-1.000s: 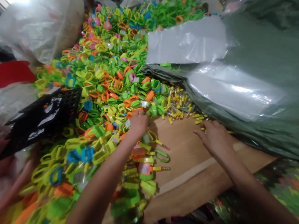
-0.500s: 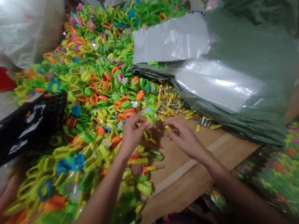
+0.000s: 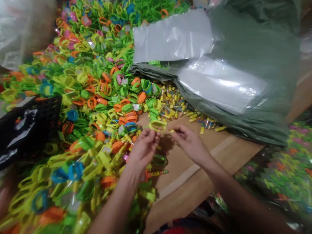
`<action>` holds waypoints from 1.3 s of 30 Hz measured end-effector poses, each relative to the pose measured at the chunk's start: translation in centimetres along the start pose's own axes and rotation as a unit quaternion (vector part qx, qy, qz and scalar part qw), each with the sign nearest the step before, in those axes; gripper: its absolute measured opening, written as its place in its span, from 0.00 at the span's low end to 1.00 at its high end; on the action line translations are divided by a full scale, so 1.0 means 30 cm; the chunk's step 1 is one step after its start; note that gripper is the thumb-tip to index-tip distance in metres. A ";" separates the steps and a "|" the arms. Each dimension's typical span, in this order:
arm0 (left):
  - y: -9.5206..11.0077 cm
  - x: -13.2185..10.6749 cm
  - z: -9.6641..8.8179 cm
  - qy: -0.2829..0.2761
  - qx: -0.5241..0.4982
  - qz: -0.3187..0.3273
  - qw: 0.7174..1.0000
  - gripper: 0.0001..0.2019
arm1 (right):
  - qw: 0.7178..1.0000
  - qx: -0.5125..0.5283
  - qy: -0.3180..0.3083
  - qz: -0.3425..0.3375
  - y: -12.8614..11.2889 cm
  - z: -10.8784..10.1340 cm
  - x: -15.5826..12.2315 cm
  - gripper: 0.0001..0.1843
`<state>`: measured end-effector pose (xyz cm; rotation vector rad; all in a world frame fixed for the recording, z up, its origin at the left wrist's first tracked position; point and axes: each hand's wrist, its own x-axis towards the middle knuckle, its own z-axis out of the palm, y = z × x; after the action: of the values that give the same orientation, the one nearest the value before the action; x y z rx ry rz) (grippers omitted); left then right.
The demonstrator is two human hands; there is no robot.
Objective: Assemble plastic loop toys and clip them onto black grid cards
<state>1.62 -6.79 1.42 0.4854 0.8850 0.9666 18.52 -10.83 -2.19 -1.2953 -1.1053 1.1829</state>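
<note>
My left hand point(image 3: 142, 150) pinches a yellow plastic ring piece point(image 3: 158, 125) and holds it just above the wooden table point(image 3: 198, 173). My right hand point(image 3: 189, 142) is closed a few centimetres to its right, its fingertips pinched on a small yellow stick-like piece point(image 3: 172, 131). Both hands hover at the near edge of a big heap of green, yellow and orange plastic rings point(image 3: 96, 83). A scatter of small yellow stick pieces point(image 3: 184, 109) lies just beyond my right hand.
A black mesh basket point(image 3: 15, 129) stands at the left on the heap. Green sacking with clear plastic bags point(image 3: 225, 72) covers the right of the table. A bulging clear bag point(image 3: 1, 30) sits at the back left. Patterned packed bags point(image 3: 297, 174) lie at the lower right.
My left hand left the heap carrying a yellow ring. My right hand came off the table by the sticks and moved left. The two hands now meet above the wood.
</note>
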 end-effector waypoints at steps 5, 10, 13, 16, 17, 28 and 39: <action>-0.009 -0.018 0.008 0.004 -0.033 -0.017 0.999 0.08 | 0.997 0.046 -0.039 0.053 -0.032 0.005 -0.009 0.26; -0.007 -0.029 0.009 0.011 -0.025 -0.006 1.000 0.10 | 0.983 0.131 -0.063 0.113 -0.046 0.012 -0.022 0.30; -0.012 -0.037 0.013 0.006 -0.011 0.004 1.000 0.12 | 0.969 0.190 -0.080 0.138 -0.056 0.012 -0.026 0.30; -0.024 -0.042 0.017 -0.005 -0.017 0.019 1.000 0.14 | 0.959 0.224 -0.083 0.150 -0.062 0.010 -0.027 0.26; -0.028 -0.042 0.018 -0.008 -0.018 0.025 0.999 0.14 | 0.958 0.229 -0.084 0.153 -0.062 0.009 -0.027 0.25; -0.070 -0.053 0.019 0.002 -0.023 0.071 0.997 0.23 | 0.954 0.244 -0.108 0.139 -0.020 0.004 -0.018 0.23; 0.039 -0.168 -0.022 0.017 0.282 0.097 0.954 0.22 | 0.987 0.045 -0.150 0.023 0.019 -0.035 -0.045 0.15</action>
<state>-0.88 -10.56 4.01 1.0604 1.1639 0.8932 19.42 -12.31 -2.67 -1.1031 -1.2253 1.4805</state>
